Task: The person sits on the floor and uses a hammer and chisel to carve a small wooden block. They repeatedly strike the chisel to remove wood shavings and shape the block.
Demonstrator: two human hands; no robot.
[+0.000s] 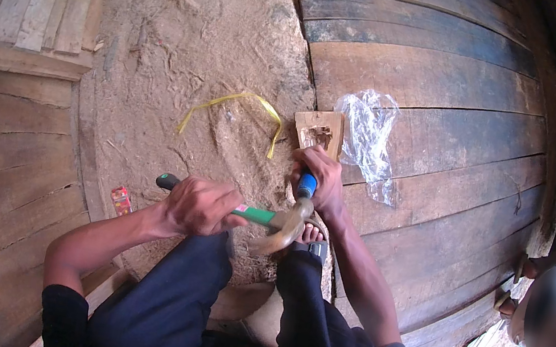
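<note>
Head view, clock read from the middle. Holding a green-shafted hammer (pixel 258 215) in the left hand (pixel 202 206) toward 8 o'clock, wrapped tightly around the handle, with the dark butt jutting past the fist toward 9 and the metal head inward near 5. Gripping a blue-handled tool (pixel 307 184) in the right hand (pixel 322 175), just off centre at 3, closed firmly, with the working end hidden. Cannot tell whether hammer head and blue handle touch or only overlap.

Note near 1, just beyond the right knuckles, a wooden block (pixel 303 125) with a rough hollow cut into the upper face. Can follow the plank floor's (pixel 459 145) uneven edge from 12 down to the block. Find clear plastic (pixel 369 141) right beside the block, toward 2.

Can see broad room for moving over sandy ground (pixel 193 20) between 10 and 12, past a yellow strip (pixel 236 96) curved toward 11, then bounded by more planks (pixel 1 157) around 9. Tighter toward 5 and 6, with a sandalled foot (pixel 313 233) close by the hammer head and dark trousers (pixel 158 293) below.
</note>
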